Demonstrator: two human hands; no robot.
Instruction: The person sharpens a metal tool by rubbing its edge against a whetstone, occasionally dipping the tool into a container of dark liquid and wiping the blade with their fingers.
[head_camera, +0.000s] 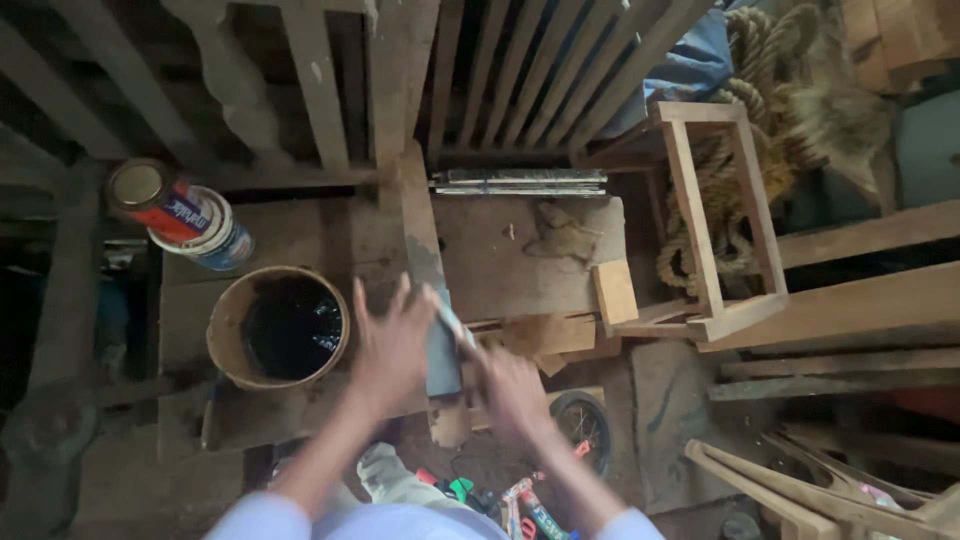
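- Right hand, lower centre of the frame, has its grip closed around a thin light-coloured tool whose tip lies against an upright grey wooden plank.
- Left hand is spread wide, fingers apart, its palm pressed flat on the left face of the plank and holding nothing.
- Just left of that hand stands an open round tin with dark liquid inside, on a worn wooden desk.
- Upper left of the frame: a capped paint can lies tilted on its side.
- Right of centre stands a small open wooden frame, with coiled rope behind it.
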